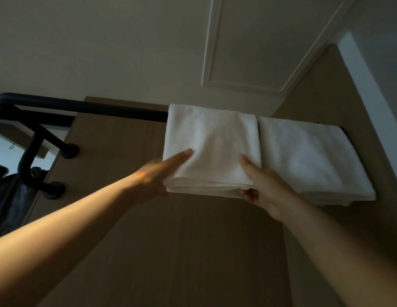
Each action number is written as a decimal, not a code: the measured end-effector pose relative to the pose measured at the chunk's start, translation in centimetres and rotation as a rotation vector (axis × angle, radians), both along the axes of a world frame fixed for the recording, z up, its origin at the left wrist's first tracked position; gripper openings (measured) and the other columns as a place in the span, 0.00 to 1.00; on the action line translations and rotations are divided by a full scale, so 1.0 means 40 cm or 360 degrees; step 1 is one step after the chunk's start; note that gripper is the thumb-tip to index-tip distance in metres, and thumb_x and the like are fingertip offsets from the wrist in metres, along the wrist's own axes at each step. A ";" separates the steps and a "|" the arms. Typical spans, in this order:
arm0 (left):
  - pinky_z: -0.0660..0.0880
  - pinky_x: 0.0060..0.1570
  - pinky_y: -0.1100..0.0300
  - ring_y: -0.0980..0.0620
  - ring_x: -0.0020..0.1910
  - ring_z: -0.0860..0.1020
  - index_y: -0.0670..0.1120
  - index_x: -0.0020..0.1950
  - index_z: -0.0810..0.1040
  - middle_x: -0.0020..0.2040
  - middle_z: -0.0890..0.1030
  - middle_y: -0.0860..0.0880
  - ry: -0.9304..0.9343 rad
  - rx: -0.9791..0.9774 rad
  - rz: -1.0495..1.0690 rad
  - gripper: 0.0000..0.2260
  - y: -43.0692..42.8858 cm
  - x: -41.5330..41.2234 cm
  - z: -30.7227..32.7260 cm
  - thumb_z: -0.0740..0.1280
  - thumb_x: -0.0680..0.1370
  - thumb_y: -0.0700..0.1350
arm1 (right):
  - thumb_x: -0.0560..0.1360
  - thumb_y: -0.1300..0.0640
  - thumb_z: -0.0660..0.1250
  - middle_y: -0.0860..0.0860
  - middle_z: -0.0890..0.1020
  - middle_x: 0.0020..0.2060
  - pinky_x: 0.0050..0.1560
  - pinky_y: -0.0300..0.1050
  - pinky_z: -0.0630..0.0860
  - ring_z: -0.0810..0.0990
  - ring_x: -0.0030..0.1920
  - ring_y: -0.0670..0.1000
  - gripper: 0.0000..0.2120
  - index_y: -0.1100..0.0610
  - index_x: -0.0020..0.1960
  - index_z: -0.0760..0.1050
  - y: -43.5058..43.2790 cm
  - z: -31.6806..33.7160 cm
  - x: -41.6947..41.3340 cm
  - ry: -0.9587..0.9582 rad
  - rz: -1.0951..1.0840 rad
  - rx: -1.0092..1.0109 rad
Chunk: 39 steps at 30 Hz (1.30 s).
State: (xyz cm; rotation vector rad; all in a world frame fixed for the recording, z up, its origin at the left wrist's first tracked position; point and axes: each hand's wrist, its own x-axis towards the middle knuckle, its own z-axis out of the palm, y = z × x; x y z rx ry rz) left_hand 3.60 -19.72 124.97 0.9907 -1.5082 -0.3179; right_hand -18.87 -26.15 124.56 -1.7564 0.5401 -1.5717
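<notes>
Head view: left hand [156, 175], right hand [260, 188] pinch towel [212, 145] corners; keep level, flush to second towel [310, 158] at 3 o'clock.

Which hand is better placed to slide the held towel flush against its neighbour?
Left. The left hand grips the folded towel at its outer edge, free to push rightward; the right hand pinches the corner beside the second towel, likely in the way.

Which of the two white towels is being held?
The left towel: left hand and right hand grip its near edge; the right towel is not held.
</notes>
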 end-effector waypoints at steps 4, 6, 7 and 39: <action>0.80 0.51 0.52 0.50 0.49 0.84 0.49 0.53 0.81 0.49 0.85 0.49 0.0117 -0.0095 -0.0223 0.29 -0.017 0.013 -0.018 0.76 0.61 0.66 | 0.72 0.44 0.71 0.54 0.82 0.53 0.43 0.45 0.81 0.82 0.51 0.53 0.21 0.56 0.58 0.77 -0.010 -0.012 0.004 0.0000 0.0334 0.0066; 0.82 0.45 0.55 0.50 0.46 0.85 0.46 0.52 0.81 0.46 0.86 0.48 0.0149 -0.0187 -0.0243 0.26 -0.018 0.015 -0.023 0.76 0.63 0.62 | 0.73 0.48 0.71 0.56 0.83 0.53 0.45 0.46 0.82 0.84 0.52 0.55 0.19 0.58 0.59 0.76 -0.017 -0.018 0.009 -0.0015 0.0422 0.0027; 0.82 0.43 0.56 0.50 0.44 0.85 0.45 0.50 0.83 0.44 0.86 0.48 0.0144 -0.0232 -0.0204 0.25 -0.020 0.015 -0.024 0.76 0.63 0.62 | 0.74 0.49 0.71 0.57 0.84 0.50 0.42 0.45 0.82 0.85 0.48 0.54 0.18 0.59 0.58 0.76 -0.020 -0.022 0.011 -0.0023 0.0394 -0.0011; 0.82 0.45 0.48 0.43 0.51 0.81 0.42 0.66 0.63 0.57 0.75 0.42 0.0381 -0.0411 -0.0073 0.26 -0.007 -0.001 -0.071 0.72 0.74 0.39 | 0.81 0.47 0.59 0.52 0.76 0.22 0.29 0.43 0.74 0.75 0.23 0.49 0.24 0.56 0.29 0.72 0.136 -0.045 -0.034 0.0637 -0.1451 -0.1320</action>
